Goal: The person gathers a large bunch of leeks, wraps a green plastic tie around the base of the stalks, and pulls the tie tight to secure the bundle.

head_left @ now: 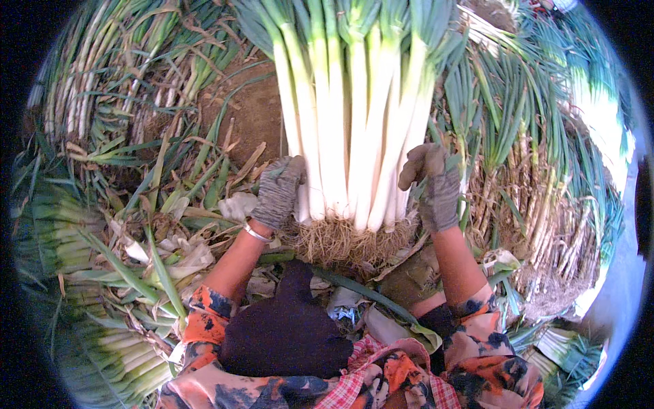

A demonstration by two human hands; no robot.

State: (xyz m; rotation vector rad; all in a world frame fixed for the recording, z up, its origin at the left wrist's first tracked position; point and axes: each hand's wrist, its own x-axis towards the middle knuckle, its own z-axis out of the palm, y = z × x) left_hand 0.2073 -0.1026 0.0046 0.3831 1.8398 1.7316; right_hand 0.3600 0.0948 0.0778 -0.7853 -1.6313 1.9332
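Observation:
Before me is a bundle of leeks (pixel 335 129) with clean white shanks, green tops at the far side and brown stringy roots (pixel 354 242) nearest me. On its left edge, low on the shanks, my left hand (pixel 281 191) in a grey knit glove is closed against the outer stalk. My right hand (pixel 434 184), gloved alike, grips the opposite edge with bent fingers lying over the outermost stalks. The bundle sits between both hands. Parts of the fingers behind the stalks are hidden.
Untrimmed leeks (pixel 538 198) with dry brown skins are heaped on the right, and more leeks (pixel 88 88) at the far left. Cleaned leeks (pixel 126 361) lie at the lower left. Stripped leaves (pixel 157 252) litter the ground; bare soil (pixel 255 112) shows beyond my left hand.

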